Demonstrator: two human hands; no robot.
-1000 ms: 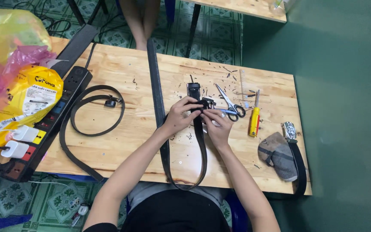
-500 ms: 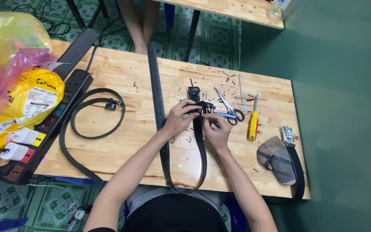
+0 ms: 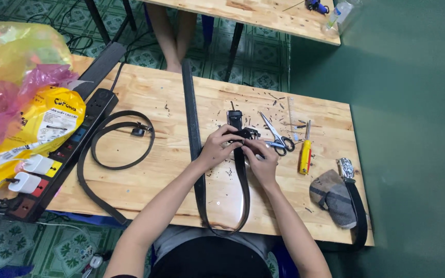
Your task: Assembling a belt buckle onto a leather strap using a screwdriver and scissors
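Note:
A long black belt [image 3: 193,128] runs down the wooden table [image 3: 171,170] and loops back up at the front edge. My left hand [image 3: 216,148] and my right hand [image 3: 261,158] both pinch its end at a small black buckle [image 3: 244,135]. The two hands nearly touch over the strap. Another dark piece [image 3: 234,117] lies just beyond the buckle.
Scissors [image 3: 275,135] and a yellow-handled screwdriver [image 3: 305,152] lie right of my hands. A second black belt [image 3: 110,154] coils at the left beside a black power strip [image 3: 60,154] and plastic bags [image 3: 24,103]. A rolled belt with a grey cloth [image 3: 336,195] sits at the right. A person's bare legs [image 3: 173,36] show beyond the table.
Both hands stay on the belt end at the buckle with only small finger shifts. The view has shifted slightly.

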